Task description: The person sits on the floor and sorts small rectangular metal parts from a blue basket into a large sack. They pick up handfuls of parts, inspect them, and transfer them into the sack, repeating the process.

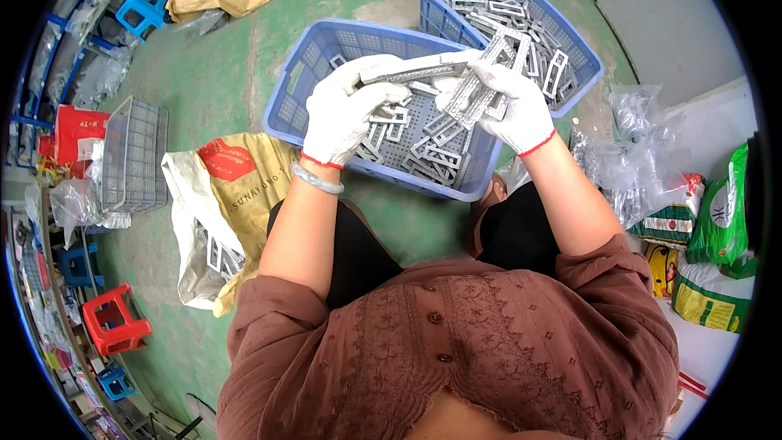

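Observation:
White knitted gloves with red cuffs cover both my hands. My left hand is closed on one end of a grey metal frame, which lies almost level and edge-on. Its other end reaches toward my right hand, which grips a few rectangular metal frames standing tilted. Whether the two sets touch is hard to tell. Both hands are above a blue plastic basket with several loose frames on its bottom. A second blue basket behind it, to the right, holds a heap of similar frames.
A yellow-and-white sack with metal frames inside lies open on the left. Farther left are a grey mesh crate, a red stool and shelving. Clear plastic bags and a green sack lie at right.

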Tool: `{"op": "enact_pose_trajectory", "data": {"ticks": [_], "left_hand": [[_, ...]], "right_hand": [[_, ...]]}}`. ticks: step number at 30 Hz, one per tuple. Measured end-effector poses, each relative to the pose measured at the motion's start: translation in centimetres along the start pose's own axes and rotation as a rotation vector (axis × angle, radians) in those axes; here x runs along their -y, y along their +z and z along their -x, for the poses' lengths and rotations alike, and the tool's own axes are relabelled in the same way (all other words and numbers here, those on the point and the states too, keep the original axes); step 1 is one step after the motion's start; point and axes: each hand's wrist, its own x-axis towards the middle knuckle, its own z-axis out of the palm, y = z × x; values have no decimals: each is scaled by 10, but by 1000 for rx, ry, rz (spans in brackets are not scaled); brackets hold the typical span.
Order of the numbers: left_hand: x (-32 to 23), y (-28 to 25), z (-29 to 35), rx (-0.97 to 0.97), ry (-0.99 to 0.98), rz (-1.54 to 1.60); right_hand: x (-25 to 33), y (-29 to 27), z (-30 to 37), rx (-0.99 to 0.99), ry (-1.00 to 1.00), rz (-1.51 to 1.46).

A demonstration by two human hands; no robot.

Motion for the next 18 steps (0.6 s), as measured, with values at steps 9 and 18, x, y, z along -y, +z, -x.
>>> {"op": "enact_pose_trajectory", "data": {"ticks": [9, 18], "left_hand": [[1, -2, 0, 2, -6, 2], [2, -3, 1, 27, 8, 12]], "right_hand": [[-1, 9, 2, -46, 12, 77], [-3, 11, 4, -69, -4, 125]]}}
